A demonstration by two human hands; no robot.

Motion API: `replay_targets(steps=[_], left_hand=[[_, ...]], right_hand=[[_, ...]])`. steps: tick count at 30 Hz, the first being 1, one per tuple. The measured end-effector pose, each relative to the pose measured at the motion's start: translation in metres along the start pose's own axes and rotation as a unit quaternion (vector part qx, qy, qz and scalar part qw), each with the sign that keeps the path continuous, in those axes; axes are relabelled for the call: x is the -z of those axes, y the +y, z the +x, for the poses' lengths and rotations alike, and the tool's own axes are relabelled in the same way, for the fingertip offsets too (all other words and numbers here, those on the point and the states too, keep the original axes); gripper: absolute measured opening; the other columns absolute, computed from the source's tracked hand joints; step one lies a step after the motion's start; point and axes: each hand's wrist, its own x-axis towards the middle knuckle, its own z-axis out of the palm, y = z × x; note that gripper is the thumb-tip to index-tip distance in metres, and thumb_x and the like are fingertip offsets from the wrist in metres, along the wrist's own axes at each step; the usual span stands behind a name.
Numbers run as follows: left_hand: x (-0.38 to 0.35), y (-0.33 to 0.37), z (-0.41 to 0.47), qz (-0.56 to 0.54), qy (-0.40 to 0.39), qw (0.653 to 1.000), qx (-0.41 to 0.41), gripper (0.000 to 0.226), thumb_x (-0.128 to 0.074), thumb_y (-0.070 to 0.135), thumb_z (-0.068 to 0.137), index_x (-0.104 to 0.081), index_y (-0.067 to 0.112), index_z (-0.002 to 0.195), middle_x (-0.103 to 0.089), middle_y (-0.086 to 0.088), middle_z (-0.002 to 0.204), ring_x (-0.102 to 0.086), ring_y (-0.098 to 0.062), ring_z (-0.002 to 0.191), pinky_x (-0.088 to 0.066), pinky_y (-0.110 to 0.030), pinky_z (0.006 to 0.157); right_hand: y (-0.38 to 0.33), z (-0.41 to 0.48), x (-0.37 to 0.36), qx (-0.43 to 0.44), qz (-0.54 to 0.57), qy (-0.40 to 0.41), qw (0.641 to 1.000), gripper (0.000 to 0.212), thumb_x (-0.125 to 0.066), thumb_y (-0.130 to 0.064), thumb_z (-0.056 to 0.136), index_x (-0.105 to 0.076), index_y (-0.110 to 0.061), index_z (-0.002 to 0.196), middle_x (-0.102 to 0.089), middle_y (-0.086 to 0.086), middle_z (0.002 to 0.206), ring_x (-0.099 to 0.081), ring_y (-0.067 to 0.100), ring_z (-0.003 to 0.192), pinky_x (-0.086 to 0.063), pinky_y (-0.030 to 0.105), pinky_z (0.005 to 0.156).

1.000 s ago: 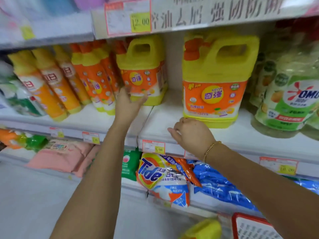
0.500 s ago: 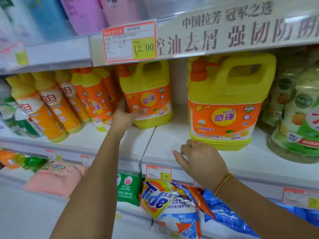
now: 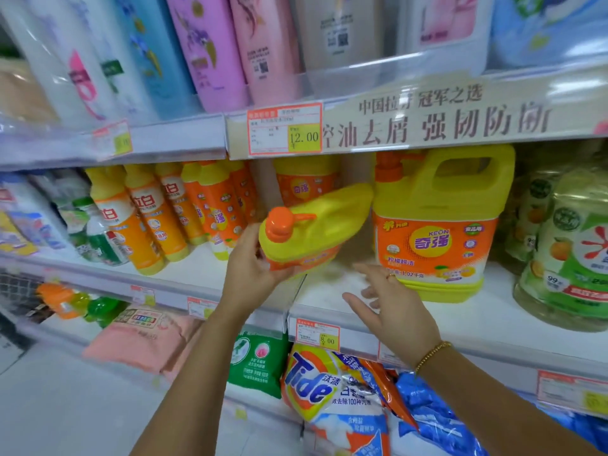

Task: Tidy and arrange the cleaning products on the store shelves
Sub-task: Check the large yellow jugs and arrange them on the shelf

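Head view: left hand [image 3: 252, 272] grips tilted jug [image 3: 317, 222] over bare shelf [image 3: 477, 324]; right hand [image 3: 396, 312] spread.

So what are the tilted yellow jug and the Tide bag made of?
The tilted jug is likely moulded plastic: opaque, smooth, with a soft sheen, even colour and rounded edges. The Tide bag is probably thin plastic film with a glossy finish; it crinkles and catches the light.

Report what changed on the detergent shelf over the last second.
The left hand now grips the small yellow jug and has tipped it forward off its spot, pump cap towards the camera. The right hand left the shelf edge and opened near the jug. The large yellow jug and the orange bottles stayed put.
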Motion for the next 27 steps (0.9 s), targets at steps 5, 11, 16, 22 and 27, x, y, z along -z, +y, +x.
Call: replay_targets(steps=[5, 11, 16, 22, 27], left_hand=[[0.011, 0.031, -0.047, 0.031, 0.018, 0.998, -0.047, 0.066, -0.077, 0.053, 0.059, -0.05, 0.041, 0.117, -0.057, 0.017, 0.115, -0.053, 0.006, 0.105, -0.047, -0.017, 0.086], [0.031, 0.085, -0.085, 0.076, 0.011, 0.991, -0.109, 0.051, -0.08, 0.041, 0.064, -0.054, 0.04, 0.108, -0.059, 0.009, 0.102, -0.055, 0.0, 0.094, -0.048, -0.022, 0.076], [0.044, 0.138, -0.116, 0.076, 0.017, 0.984, -0.159, 0.062, -0.085, 0.002, 0.066, -0.056, 0.036, 0.109, -0.059, 0.016, 0.106, -0.055, 0.005, 0.097, -0.042, -0.008, 0.076], [0.039, 0.227, -0.149, -0.011, -0.018, 0.987, -0.16, 0.046, -0.081, 0.02, 0.071, -0.058, 0.036, 0.108, -0.062, 0.031, 0.109, -0.059, 0.007, 0.101, -0.046, -0.008, 0.081], [0.002, 0.289, -0.174, -0.173, -0.003, 0.983, -0.062, 0.066, -0.094, 0.019, 0.051, -0.059, 0.028, 0.107, -0.072, 0.018, 0.099, -0.068, -0.003, 0.094, -0.052, -0.015, 0.073]], right_hand=[[-0.011, -0.011, 0.005, -0.018, -0.036, -0.102, 0.994, 0.07, -0.054, -0.05, 0.09, -0.027, -0.015, 0.144, -0.057, 0.007, 0.128, -0.06, 0.021, 0.108, -0.049, 0.035, 0.09], [-0.05, -0.036, 0.038, -0.053, 0.171, -0.007, 0.984, 0.046, -0.067, -0.035, 0.085, -0.049, -0.015, 0.123, -0.057, -0.002, 0.118, -0.056, 0.012, 0.109, -0.049, 0.029, 0.088], [-0.069, -0.08, 0.083, -0.015, 0.143, 0.088, 0.986, 0.044, -0.065, -0.03, 0.087, -0.053, -0.002, 0.118, -0.062, 0.012, 0.11, -0.063, 0.028, 0.099, -0.047, 0.03, 0.081], [-0.075, -0.131, 0.161, 0.082, 0.096, 0.191, 0.973, 0.054, -0.037, -0.06, 0.093, -0.049, -0.014, 0.119, -0.063, 0.014, 0.101, -0.052, 0.012, 0.09, -0.034, 0.008, 0.075], [-0.077, -0.157, 0.233, 0.07, 0.152, 0.206, 0.964, 0.061, -0.039, -0.072, 0.084, -0.027, -0.048, 0.139, -0.046, -0.021, 0.133, -0.046, -0.007, 0.114, -0.035, 0.003, 0.093]])
